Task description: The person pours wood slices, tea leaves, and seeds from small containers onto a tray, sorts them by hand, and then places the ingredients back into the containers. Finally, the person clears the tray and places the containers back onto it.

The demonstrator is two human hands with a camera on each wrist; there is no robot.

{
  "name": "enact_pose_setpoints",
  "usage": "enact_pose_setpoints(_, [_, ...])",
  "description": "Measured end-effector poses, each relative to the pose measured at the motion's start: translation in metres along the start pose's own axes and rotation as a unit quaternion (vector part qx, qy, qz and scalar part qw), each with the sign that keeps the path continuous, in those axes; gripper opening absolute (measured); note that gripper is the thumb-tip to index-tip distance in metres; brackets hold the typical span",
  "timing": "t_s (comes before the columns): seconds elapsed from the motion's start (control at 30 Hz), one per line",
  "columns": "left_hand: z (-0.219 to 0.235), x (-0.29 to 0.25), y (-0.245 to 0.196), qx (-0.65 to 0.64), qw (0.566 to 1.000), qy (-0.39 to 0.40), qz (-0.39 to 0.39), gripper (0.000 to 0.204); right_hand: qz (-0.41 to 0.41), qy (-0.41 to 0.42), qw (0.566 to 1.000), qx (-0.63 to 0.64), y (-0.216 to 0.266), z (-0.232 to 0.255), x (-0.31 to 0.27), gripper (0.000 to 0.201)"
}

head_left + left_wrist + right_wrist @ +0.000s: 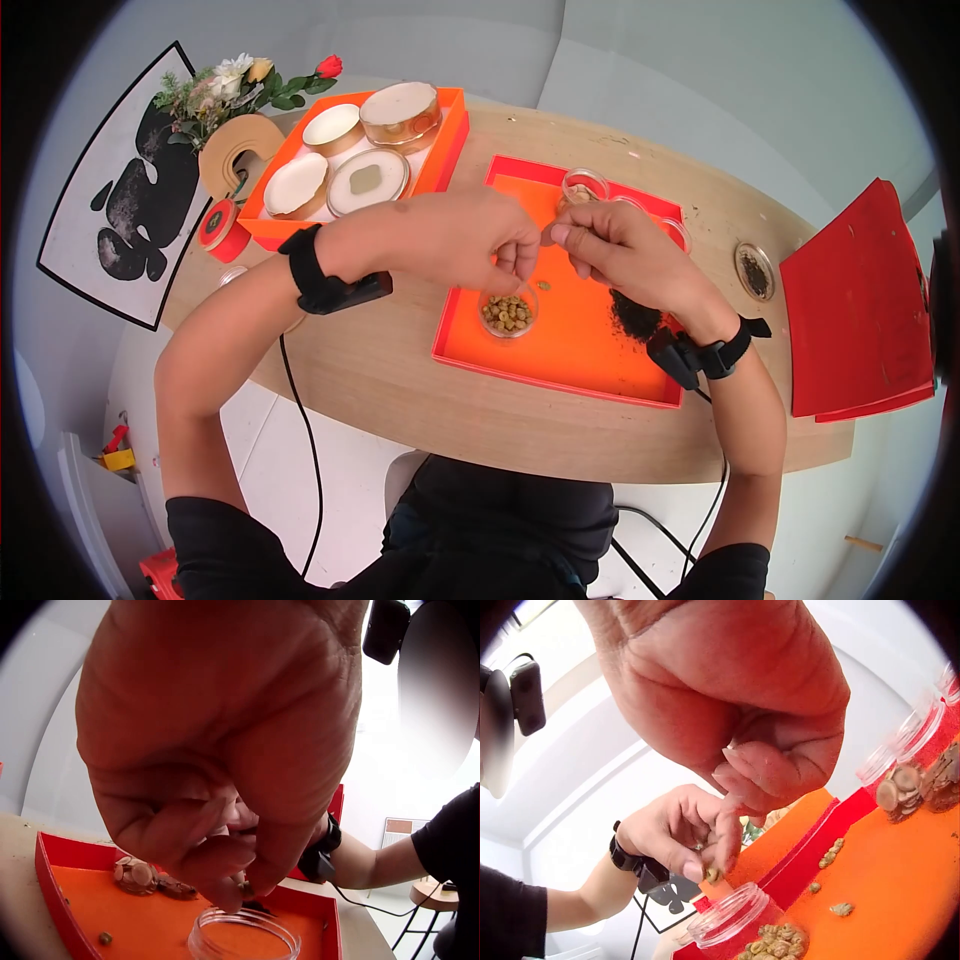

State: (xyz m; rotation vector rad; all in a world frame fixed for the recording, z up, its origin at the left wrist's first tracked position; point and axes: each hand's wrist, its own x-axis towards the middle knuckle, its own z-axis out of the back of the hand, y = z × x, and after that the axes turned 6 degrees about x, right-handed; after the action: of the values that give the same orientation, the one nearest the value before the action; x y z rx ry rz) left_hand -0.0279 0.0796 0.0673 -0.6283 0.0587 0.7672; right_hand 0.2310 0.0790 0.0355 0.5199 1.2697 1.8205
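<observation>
My left hand (475,240) is over a clear round jar (731,915), pinching a small yellow-green dried flower bud (714,875) between thumb and fingertips. Many dried buds (507,315) lie in that jar. My right hand (625,250) is raised beside the left over the orange tray (560,355), fingers curled. I cannot tell whether the right hand holds anything. Several loose buds (842,908) lie on the tray. Below the right hand is a heap of dark loose leaves (635,316).
Clear jars, one with pale dried slices (901,787), stand along the tray's far side. An orange box (455,140) with round containers is at the back left, near flowers (232,75). At right are a dish of dark leaves (754,272) and a red folder (860,310).
</observation>
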Motion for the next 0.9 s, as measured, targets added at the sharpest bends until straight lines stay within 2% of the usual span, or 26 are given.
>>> enact_pose_setpoints(0.17, [-0.008,-0.006,0.009,0.011,1.000,0.004,-0.006,0.018,0.035,0.019,0.999,0.009,0.004,-0.010,-0.002,0.026])
enact_pose_setpoints(0.37, [-0.001,-0.018,0.009,0.006,0.999,-0.034,0.017,0.016,0.071,0.030,0.995,-0.060,0.012,-0.028,-0.012,0.023])
enact_pose_setpoints(0.43, [-0.002,-0.018,0.014,0.002,0.999,-0.039,0.016,0.016,0.108,0.042,0.991,-0.061,0.012,-0.032,-0.013,0.025])
enact_pose_setpoints(0.57, [-0.003,-0.019,0.020,0.011,0.999,-0.047,0.016,0.016,0.094,0.058,0.989,-0.102,0.018,-0.037,-0.013,0.025])
enact_pose_setpoints(0.63, [-0.001,-0.020,0.018,0.020,0.998,-0.050,0.026,0.015,0.120,0.047,0.982,-0.137,0.014,-0.039,-0.011,0.027])
enact_pose_setpoints(0.67, [0.000,-0.020,0.018,0.028,0.998,-0.053,0.035,0.015,0.119,0.048,0.982,-0.138,0.018,-0.040,-0.011,0.027])
enact_pose_setpoints(0.73, [-0.002,-0.019,0.023,0.038,0.997,-0.064,0.038,0.015,0.066,0.065,0.977,-0.194,0.033,-0.040,-0.015,0.029])
enact_pose_setpoints(0.8, [-0.001,-0.017,0.026,0.048,0.995,-0.074,0.042,0.015,0.048,0.063,0.979,-0.188,0.043,-0.036,-0.016,0.028])
enact_pose_setpoints(0.87, [0.001,-0.016,0.027,0.134,0.982,-0.124,0.045,0.015,0.032,0.064,0.980,-0.183,0.041,-0.031,-0.010,0.027])
enact_pose_setpoints(0.9, [0.001,-0.014,0.030,0.134,0.982,-0.125,0.045,0.015,0.055,0.015,0.983,-0.175,0.029,-0.027,-0.004,0.024])
